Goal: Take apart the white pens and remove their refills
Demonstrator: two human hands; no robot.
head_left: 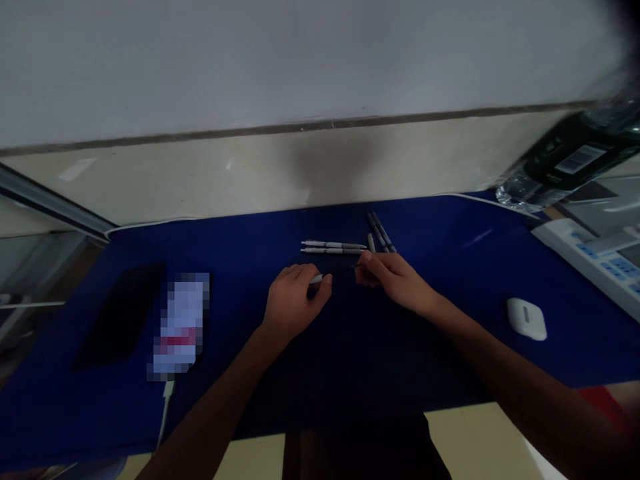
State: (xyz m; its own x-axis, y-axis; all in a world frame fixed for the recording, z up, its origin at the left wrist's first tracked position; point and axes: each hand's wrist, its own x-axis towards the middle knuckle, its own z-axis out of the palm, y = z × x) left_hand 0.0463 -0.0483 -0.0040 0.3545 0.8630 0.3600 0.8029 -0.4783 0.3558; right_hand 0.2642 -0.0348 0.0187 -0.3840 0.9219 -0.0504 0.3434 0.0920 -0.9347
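Over the blue tabletop (450, 247), the left hand (293, 300) pinches a slim white piece (316, 279), just nearer than two pale pens (330, 251); the right hand (393, 275) curls closed, contents unclear. Something this slim probably wants light, steady fingertips, held low.

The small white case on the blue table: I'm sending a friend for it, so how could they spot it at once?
On the blue table, look right of the person's right forearm, toward the white power strip. The white case lies between forearm and strip. Unlike the long strip with blue sockets, it is small, smooth and rounded.
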